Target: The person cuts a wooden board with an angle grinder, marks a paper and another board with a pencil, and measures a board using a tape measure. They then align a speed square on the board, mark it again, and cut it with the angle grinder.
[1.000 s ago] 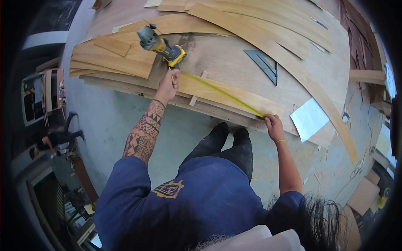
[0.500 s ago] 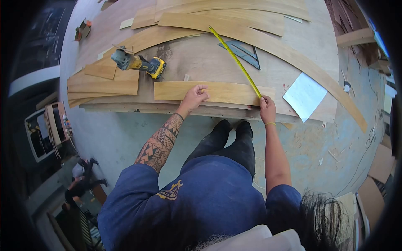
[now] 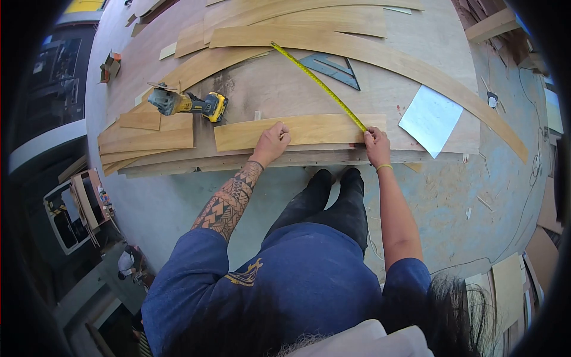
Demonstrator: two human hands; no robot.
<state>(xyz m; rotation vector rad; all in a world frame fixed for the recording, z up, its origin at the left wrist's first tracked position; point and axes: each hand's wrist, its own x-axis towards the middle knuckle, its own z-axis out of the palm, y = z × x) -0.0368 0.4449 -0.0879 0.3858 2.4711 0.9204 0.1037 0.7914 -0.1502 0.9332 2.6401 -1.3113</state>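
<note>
My right hand (image 3: 377,146) pinches a yellow tape measure (image 3: 318,84) at the near edge of the workbench. The blade runs up and to the left across a short wooden strip (image 3: 324,129), its far end lying by a long curved strip (image 3: 357,44). My left hand (image 3: 273,143) is closed over the short strip's near edge, left of its middle; whatever its fingers hold is hidden. Beyond the strip, a blue-grey triangular square (image 3: 333,70) lies flat, close to the tape. To the left rests a yellow and black cordless grinder (image 3: 189,103).
Stacked wooden pieces (image 3: 151,134) lie at the bench's left end. A white paper sheet (image 3: 430,121) sits at the right, near the long strip, which overhangs the bench edge. Offcuts and a cable (image 3: 517,232) are on the floor at right. Another person (image 3: 129,262) is at lower left.
The view has shifted, so the bench items appear displaced. My left hand has turned, and the small yellowish thing seen in its fingers is now hidden. The tape stays in my right hand.
</note>
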